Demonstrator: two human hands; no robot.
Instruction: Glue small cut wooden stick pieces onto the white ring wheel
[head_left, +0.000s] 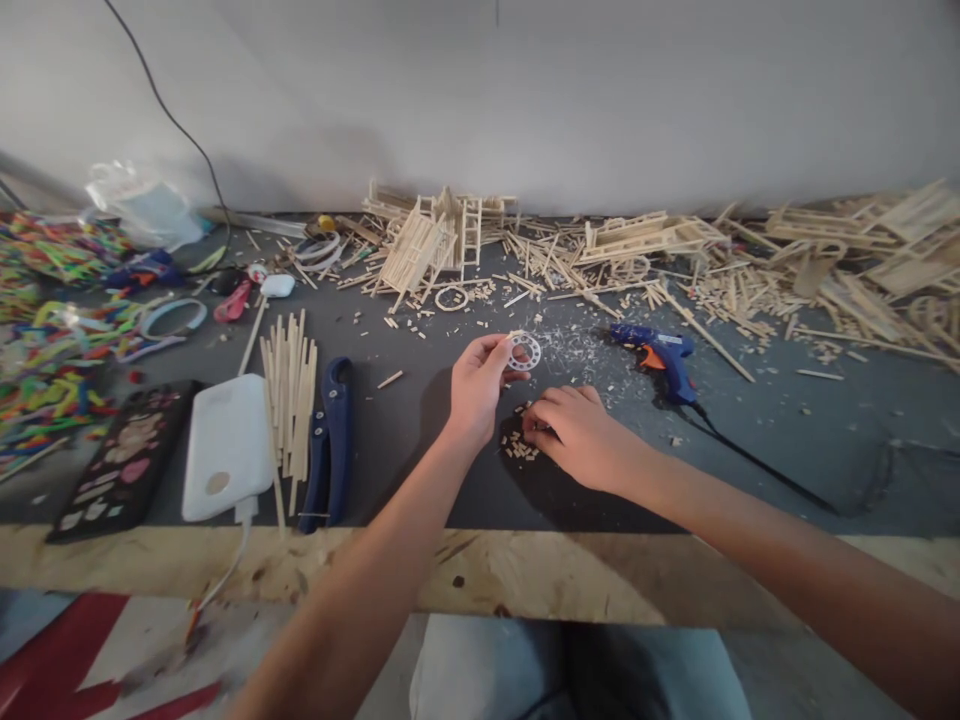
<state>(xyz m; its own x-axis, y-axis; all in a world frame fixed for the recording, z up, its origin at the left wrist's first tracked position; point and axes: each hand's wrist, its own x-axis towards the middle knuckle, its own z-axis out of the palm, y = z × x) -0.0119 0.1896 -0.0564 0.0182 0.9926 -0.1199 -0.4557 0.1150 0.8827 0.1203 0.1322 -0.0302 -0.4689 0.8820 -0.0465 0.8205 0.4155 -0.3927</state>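
My left hand pinches a small white ring with holes around it, held above the dark table. Just to the right and nearer me, my right hand reaches down with bent fingers into a little pile of short wooden stick pieces. Its fingertips are close together at the pile's edge; whether a piece is between them is hidden. A blue hot glue gun with an orange trigger lies to the right of my hands, its black cord trailing toward the near right.
Wooden stick structures and loose sticks crowd the back. On the left lie a blue-handled cutter, a bundle of wooden sticks, a white power bank, a patterned phone and colourful pipe cleaners. A wooden edge runs along the front.
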